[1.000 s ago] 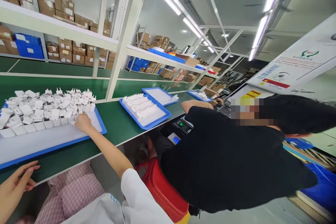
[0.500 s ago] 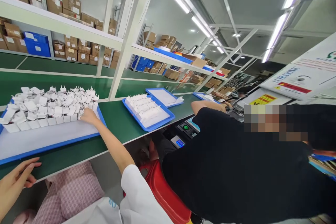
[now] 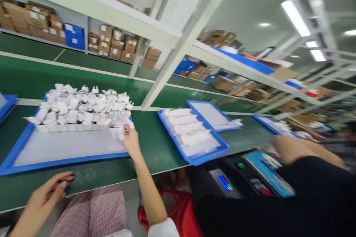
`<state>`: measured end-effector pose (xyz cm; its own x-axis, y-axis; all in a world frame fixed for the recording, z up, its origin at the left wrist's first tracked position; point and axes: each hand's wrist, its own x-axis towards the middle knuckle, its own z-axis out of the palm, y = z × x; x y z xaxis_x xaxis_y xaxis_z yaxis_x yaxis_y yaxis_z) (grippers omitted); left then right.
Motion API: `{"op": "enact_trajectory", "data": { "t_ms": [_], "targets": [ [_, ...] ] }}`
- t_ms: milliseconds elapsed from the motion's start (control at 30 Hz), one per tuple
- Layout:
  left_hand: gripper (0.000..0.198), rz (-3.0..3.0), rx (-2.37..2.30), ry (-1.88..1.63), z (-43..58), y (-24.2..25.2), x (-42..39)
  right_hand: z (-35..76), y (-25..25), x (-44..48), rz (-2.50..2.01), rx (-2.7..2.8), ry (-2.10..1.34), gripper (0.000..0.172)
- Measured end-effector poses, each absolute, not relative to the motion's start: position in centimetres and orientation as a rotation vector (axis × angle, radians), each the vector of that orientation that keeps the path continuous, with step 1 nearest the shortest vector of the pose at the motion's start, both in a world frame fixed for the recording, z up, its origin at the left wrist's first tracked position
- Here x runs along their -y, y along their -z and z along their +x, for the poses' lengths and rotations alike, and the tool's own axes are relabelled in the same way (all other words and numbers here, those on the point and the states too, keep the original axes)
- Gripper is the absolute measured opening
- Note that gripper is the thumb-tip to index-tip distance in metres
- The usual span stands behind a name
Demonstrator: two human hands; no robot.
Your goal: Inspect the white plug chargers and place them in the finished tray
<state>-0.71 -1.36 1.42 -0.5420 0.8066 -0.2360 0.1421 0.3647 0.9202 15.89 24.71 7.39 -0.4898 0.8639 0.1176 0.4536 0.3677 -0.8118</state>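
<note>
A blue tray on the green bench carries a heap of small white plug parts at its far side. My right hand reaches over the tray's right corner, fingers closed on white plug parts lifted from the heap's near edge. My left hand rests at the bench's front edge, fingers loosely apart and holding nothing.
A second blue tray with rows of white parts lies to the right, with more trays behind it. A person in black sits right of me at a machine with a green button. Shelves with cartons stand behind.
The view has swung left and down, with blur. My right hand has come away from the heap with white parts in its fingers. My left hand stays at the bench edge.
</note>
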Motion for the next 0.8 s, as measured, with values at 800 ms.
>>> {"op": "enact_trajectory", "data": {
  "t_ms": [800],
  "targets": [
    [0.053,1.453,-1.522,-1.877,6.1,-10.6,-1.9,17.7,-9.6,-9.9,-0.348,1.995,-0.46,0.046]
  ]
}}
